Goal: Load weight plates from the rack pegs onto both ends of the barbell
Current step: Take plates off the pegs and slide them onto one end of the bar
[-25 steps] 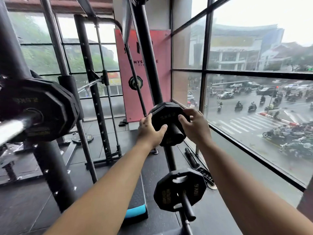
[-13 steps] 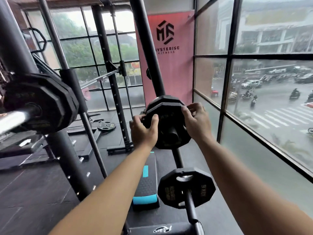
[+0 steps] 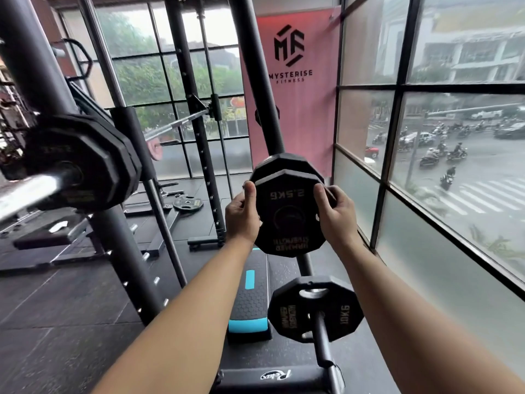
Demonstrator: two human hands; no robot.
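Observation:
A small black 2.5 kg plate (image 3: pixel 288 217) is gripped at its two sides by my left hand (image 3: pixel 241 214) and my right hand (image 3: pixel 336 216), in front of the slanted rack post. Just behind it a second small plate (image 3: pixel 284 163) stays on the peg. Lower down, a 10 kg plate (image 3: pixel 315 308) sits on another peg (image 3: pixel 322 342). At the left, the chrome barbell sleeve (image 3: pixel 28 189) points toward me, with black plates (image 3: pixel 82 163) loaded on it.
The rack's dark upright (image 3: pixel 119 251) stands between the barbell end and my arms. A black and blue step platform (image 3: pixel 251 302) lies on the floor below my hands. Large windows (image 3: pixel 426 166) run along the right. A loose plate (image 3: pixel 187 202) lies on the floor farther back.
The front small plate has come toward me off its peg, away from the plate behind it. Both hands keep their grip. My view has tilted up and moved closer.

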